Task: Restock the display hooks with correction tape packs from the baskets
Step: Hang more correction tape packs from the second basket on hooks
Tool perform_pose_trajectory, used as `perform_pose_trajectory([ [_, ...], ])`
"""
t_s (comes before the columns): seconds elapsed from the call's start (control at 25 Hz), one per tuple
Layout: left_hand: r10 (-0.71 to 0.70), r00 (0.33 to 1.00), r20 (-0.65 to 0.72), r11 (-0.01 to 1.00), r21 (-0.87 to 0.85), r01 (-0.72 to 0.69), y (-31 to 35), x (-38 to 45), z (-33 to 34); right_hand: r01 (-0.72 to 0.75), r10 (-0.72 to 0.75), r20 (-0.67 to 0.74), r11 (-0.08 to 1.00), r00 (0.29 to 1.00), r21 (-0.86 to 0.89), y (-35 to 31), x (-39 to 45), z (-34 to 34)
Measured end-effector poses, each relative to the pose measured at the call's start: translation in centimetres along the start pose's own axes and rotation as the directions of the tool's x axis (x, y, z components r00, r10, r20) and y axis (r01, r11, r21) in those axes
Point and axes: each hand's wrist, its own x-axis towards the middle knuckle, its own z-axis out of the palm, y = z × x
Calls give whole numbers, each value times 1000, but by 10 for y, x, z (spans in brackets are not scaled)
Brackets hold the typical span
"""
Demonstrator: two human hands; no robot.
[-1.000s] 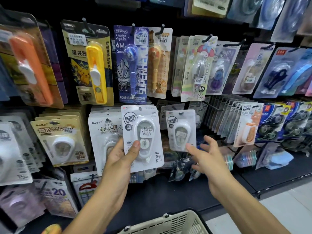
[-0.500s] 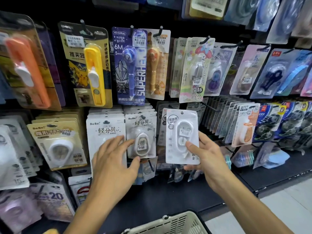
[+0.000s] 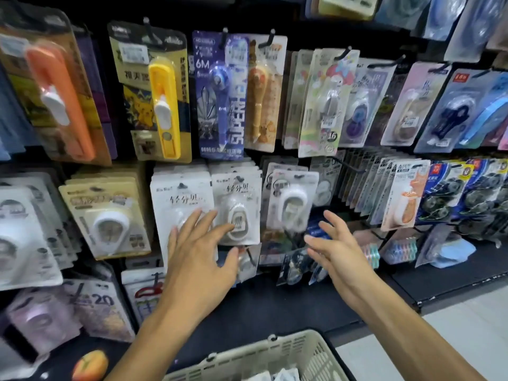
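So the whole wall is a black pegboard display (image 3: 275,306) crammed with blister packs on hooks, which makes sense since everything faces out and you can flip through a row. Down at the bottom edge there's the cream plastic basket (image 3: 299,350), parked right under the person's arms so refills are an easy grab; a couple of white packs peek out inside it, too cropped to say more.

The correction tape pack (image 3: 291,204) that matters hangs on the middle row, just right of the two white stacks (image 3: 209,196), front of its hook and tilted a bit like it's freshly hung. Nobody's gripping it.

The left hand (image 3: 200,251) is spread out with straight fingers over the lower part of the white stacks, holding nothing, looks like it's steadying or squaring them. The right hand (image 3: 338,248) hovers just below and right of the hung pack, fingers relaxed and apart, also empty.

My guess is next comes another dip into the basket.
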Motion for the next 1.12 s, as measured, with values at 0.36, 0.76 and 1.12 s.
perform_pose_trajectory([
  [0.36, -158, 483, 861, 928, 297, -226, -82, -89, 82, -83, 452, 210, 546, 867, -834, 187, -47, 9],
  [0.76, -404, 227, 886, 915, 389, 111, -181, -203, 139, -455, 522, -230, 356, 821, -816, 319, -66, -64],
  [1.12, -252, 348, 903, 967, 251, 48, -145, -200, 243, -625, 554, -327, 516, 765, -586, 334, -79, -73],
])
